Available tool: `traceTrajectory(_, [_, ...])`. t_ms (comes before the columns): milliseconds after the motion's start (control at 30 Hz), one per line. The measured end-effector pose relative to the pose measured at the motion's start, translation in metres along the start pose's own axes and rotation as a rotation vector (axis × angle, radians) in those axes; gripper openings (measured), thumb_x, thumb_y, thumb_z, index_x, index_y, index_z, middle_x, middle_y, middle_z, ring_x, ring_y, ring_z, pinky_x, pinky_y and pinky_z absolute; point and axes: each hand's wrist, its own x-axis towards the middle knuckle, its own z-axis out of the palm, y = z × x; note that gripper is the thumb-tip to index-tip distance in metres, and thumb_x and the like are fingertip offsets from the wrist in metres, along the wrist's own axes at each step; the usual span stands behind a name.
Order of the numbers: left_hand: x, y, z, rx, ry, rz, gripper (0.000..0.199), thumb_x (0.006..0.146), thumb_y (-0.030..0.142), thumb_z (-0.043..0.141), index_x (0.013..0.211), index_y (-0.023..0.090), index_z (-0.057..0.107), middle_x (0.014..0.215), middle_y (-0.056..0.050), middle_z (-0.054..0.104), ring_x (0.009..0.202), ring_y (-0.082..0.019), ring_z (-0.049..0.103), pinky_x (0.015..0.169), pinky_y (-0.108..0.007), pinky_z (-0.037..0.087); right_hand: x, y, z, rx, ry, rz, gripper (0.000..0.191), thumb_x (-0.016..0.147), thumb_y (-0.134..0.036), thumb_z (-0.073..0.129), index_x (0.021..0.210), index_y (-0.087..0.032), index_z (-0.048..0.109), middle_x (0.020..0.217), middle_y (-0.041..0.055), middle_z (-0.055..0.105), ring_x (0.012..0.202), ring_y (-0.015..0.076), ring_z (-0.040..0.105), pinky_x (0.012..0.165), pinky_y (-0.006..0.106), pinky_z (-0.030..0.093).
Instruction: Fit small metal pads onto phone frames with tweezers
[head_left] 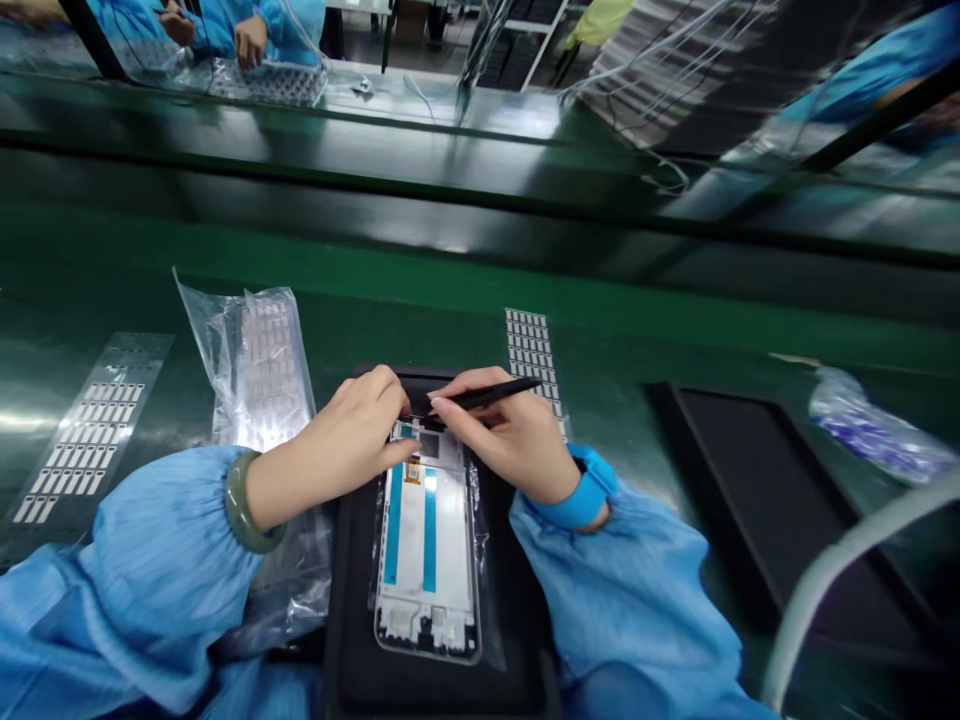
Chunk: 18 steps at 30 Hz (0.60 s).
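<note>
A phone frame (411, 560) with a silver-white inner face, two blue strips and a small gold-coloured flex piece lies lengthwise on clear film in a black tray (352, 670). At its top left corner, my left hand (352, 430) grips the frame, fingers curled at the top end and thumb across the upper part. My right hand (517, 430) pinches slim black tweezers (491, 393), held slantwise over the top edge. The tips of the tweezers and whatever they touch are hard to make out between my fingers.
A sheet of small stickers (79, 430) lies left, beside a clear plastic bag (262, 370) holding more. Another sticker sheet (529, 345) is behind my right hand. Rightward are a black tray (780, 500), a bag of purple-white items (877, 425) and a pale curved tube (840, 560). Co-workers' hands (251, 42) show across the bench.
</note>
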Motion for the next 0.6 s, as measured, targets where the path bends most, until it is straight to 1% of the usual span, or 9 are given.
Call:
traceTrajectory(67, [0.0,0.0,0.0,0.009,0.003,-0.002,0.021,0.083,0.028,0.06,0.096,0.014,0.051,0.103,-0.007,0.051,0.098,-0.022,0.051,0.085,-0.038,0.044,-0.001,0.003,0.0,0.038,0.023,0.041,0.012,0.084,-0.028,0.061,0.087,-0.018,0.058,0.081,0.0009,0.065,0.061,0.0114,0.064,0.055,0.021,0.055])
traceTrajectory(133, [0.0,-0.001,-0.001,0.014,0.014,0.007,0.02,0.083,0.028,0.059,0.095,0.014,0.051,0.102,-0.007,0.051,0.097,-0.022,0.051,0.084,-0.038,0.044,-0.002,0.004,0.001,0.031,0.027,0.052,0.014,0.083,-0.03,0.062,0.087,-0.018,0.058,0.081,0.0011,0.065,0.062,0.0122,0.065,0.055,0.022,0.055])
traceTrajectory(300, [0.001,-0.004,0.0,0.04,0.031,0.038,0.019,0.082,0.029,0.058,0.092,0.015,0.051,0.1,-0.006,0.052,0.095,-0.022,0.051,0.083,-0.038,0.044,-0.004,0.0,0.008,-0.063,0.024,-0.023,0.011,0.084,-0.029,0.061,0.086,-0.018,0.06,0.081,0.001,0.066,0.056,0.0104,0.062,0.052,0.021,0.053])
traceTrajectory(367, [0.002,-0.006,0.0,0.042,0.039,0.046,0.019,0.082,0.03,0.059,0.092,0.015,0.051,0.099,-0.006,0.051,0.094,-0.022,0.051,0.083,-0.038,0.044,-0.006,0.001,0.006,-0.065,0.086,-0.018,0.012,0.083,-0.03,0.062,0.086,-0.018,0.06,0.081,0.0016,0.066,0.057,0.0114,0.062,0.051,0.022,0.052])
traceTrajectory(433, [0.001,-0.007,0.001,0.028,0.049,0.052,0.019,0.082,0.03,0.059,0.092,0.016,0.051,0.099,-0.005,0.051,0.094,-0.022,0.051,0.083,-0.038,0.045,-0.009,0.003,0.0,-0.023,0.209,0.031,0.015,0.085,-0.034,0.059,0.085,-0.019,0.059,0.079,0.002,0.065,0.063,0.0141,0.064,0.057,0.025,0.053])
traceTrajectory(500, [-0.001,-0.009,0.003,-0.004,0.068,0.062,0.021,0.082,0.031,0.059,0.095,0.017,0.05,0.1,-0.006,0.051,0.095,-0.021,0.051,0.085,-0.039,0.045,-0.013,0.003,-0.011,0.023,0.33,0.083,0.021,0.091,-0.038,0.049,0.085,-0.019,0.057,0.081,0.003,0.065,0.07,0.0161,0.064,0.065,0.03,0.054])
traceTrajectory(533, [-0.002,-0.009,0.004,-0.028,0.084,0.067,0.023,0.082,0.031,0.059,0.097,0.017,0.05,0.103,-0.006,0.051,0.098,-0.021,0.05,0.087,-0.039,0.045,-0.015,0.002,-0.017,0.01,0.353,0.109,0.023,0.093,-0.038,0.044,0.087,-0.019,0.057,0.084,0.0038,0.065,0.073,0.0166,0.064,0.067,0.031,0.054])
traceTrajectory(567, [-0.003,-0.009,0.006,-0.048,0.107,0.071,0.026,0.083,0.032,0.059,0.101,0.017,0.049,0.107,-0.007,0.05,0.101,-0.022,0.049,0.089,-0.04,0.044,-0.018,0.0,-0.023,-0.039,0.338,0.134,0.025,0.094,-0.038,0.041,0.089,-0.02,0.057,0.087,0.0046,0.065,0.075,0.017,0.064,0.069,0.032,0.053])
traceTrajectory(600, [-0.003,-0.01,0.008,-0.054,0.137,0.07,0.029,0.083,0.034,0.058,0.105,0.017,0.049,0.113,-0.009,0.048,0.107,-0.023,0.047,0.093,-0.041,0.042,-0.021,-0.003,-0.028,-0.124,0.291,0.159,0.026,0.094,-0.038,0.039,0.092,-0.02,0.057,0.09,0.0052,0.065,0.076,0.0176,0.064,0.068,0.032,0.052])
